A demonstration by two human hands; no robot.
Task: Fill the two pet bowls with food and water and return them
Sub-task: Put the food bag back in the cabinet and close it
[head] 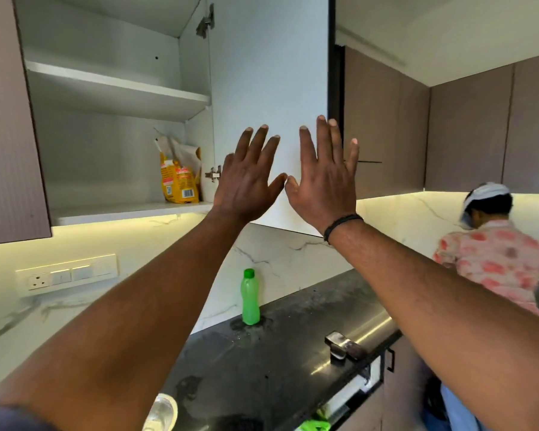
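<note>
Both my hands are raised in front of an open white cabinet door (271, 73). My left hand (246, 178) and my right hand (324, 175) have fingers spread straight, thumbs nearly touching, and hold nothing. Whether the palms touch the door I cannot tell. A yellow pet food bag (178, 178) stands upright on the lower shelf (122, 209) of the open wall cabinet, left of my left hand. A green bottle (250, 297) stands on the black counter (277, 362) below. A clear bowl rim (164, 412) shows at the bottom edge.
Another person in a pink patterned shirt (492, 259) bends over the counter at the right. A switch panel (66, 273) sits on the marble backsplash. A metal tap fitting (343, 345) lies near the counter's front. A green cloth (316, 424) shows at the bottom.
</note>
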